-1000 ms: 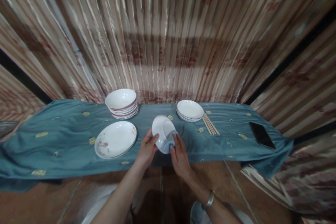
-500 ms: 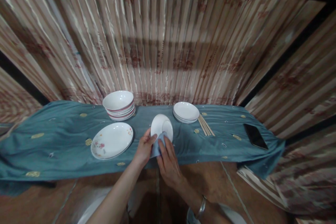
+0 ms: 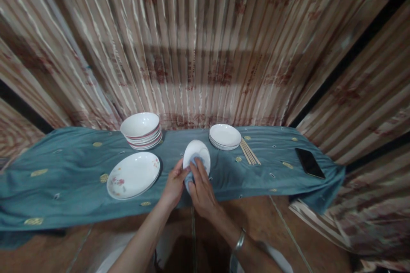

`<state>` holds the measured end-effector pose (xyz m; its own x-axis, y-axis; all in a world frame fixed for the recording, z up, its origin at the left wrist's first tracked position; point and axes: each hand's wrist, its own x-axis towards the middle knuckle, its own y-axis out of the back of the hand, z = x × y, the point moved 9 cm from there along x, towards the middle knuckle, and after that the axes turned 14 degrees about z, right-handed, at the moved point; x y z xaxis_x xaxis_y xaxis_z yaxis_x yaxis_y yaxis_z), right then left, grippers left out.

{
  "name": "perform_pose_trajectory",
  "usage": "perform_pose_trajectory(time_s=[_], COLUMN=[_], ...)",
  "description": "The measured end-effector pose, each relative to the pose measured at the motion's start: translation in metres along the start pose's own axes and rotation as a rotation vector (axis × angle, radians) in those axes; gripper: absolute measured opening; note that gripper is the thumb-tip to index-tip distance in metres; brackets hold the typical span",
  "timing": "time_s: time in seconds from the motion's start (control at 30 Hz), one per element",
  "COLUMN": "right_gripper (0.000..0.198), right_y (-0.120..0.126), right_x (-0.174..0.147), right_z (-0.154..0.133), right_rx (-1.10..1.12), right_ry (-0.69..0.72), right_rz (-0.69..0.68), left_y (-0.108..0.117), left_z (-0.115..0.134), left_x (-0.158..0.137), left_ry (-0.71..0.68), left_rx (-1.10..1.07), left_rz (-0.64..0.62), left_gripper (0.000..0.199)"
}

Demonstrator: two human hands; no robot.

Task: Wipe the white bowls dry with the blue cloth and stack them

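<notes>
The left hand (image 3: 174,181) is nearly closed, its thumb and fingers pinching the near left edge of a white bowl (image 3: 191,148) just below the middle of the frame. The right hand (image 3: 201,190) is partly curled, its fingers laid over a blue cloth (image 3: 188,181) that it has hold of and presses against the bowl's face. The bowl is tilted and held up off the table; I cannot tell how much of its edge the left fingers cover underneath.

It looks like glazed ceramic, so I judge it stiff, fairly light and easy to chip, with a slick surface that could slide under a loose grip. The rim seems the surest hold, thumb on one face and fingers behind. The cloth looks thin and soft, folding easily under the fingertips.

Beyond the hands, a floral plate (image 3: 136,172) lies left of centre, with a stack of bowls (image 3: 141,130) behind it. Right of centre stands a stack of small plates (image 3: 225,135), with chopsticks (image 3: 250,152) fanned just beside it. A black phone (image 3: 309,163) lies toward the right of the frame. All rest on a teal tablecloth (image 3: 77,170); a patterned curtain (image 3: 198,51) fills the upper frame.
</notes>
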<state>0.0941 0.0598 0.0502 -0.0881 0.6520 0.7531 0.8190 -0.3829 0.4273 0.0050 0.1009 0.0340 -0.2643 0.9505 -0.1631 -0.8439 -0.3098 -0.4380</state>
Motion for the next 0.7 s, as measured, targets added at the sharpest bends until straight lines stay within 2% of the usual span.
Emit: perform_pose_trajectory(time_s=[0.23,0.33,0.5,0.7], right_gripper=[0.053,0.047,0.04,0.037], right_y=[0.015,0.024,0.037,0.04], right_x=[0.028,0.042,0.061,0.071], right_z=[-0.004,-0.003,0.011,0.046], right_rx=[-0.11,-0.136,-0.115,0.047], right_ry=[0.117,0.135,0.062,-0.119], right_rz=[0.011,0.058,0.162,0.244], left_y=[-0.008,-0.014,-0.018,-0.016], left_z=[-0.001,0.0,-0.004,-0.004], left_x=[-0.011,-0.018,-0.022,-0.019], left_ry=[-0.089,-0.111,-0.049,-0.035], left_rx=[0.129,0.19,0.211,0.222], left_rz=[-0.132,-0.196,-0.23,-0.228], left_gripper=[0.036,0.032,0.028,0.032])
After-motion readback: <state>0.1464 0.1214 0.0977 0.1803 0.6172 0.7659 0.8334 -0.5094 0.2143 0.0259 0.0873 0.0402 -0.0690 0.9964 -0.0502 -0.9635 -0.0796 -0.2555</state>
